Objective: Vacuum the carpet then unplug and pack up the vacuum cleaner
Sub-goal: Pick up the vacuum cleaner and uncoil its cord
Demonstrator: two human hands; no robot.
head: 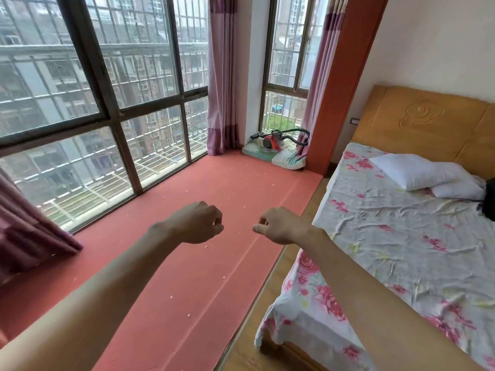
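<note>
A red carpet (187,263) covers the raised floor along the windows, dotted with small pale scraps. A small red vacuum cleaner (271,142) with a dark green hose (302,135) sits in the far corner on a cushion. My left hand (197,223) and my right hand (281,226) hover side by side above the middle of the carpet. Both hang with loosely curled fingers and hold nothing. The vacuum is far beyond both hands.
A bed (401,250) with a floral sheet and white pillows (420,171) stands at the right, a strip of wooden floor (257,341) beside it. Tall barred windows (107,103) run along the left. Pink curtains (222,76) hang at the corner and lower left.
</note>
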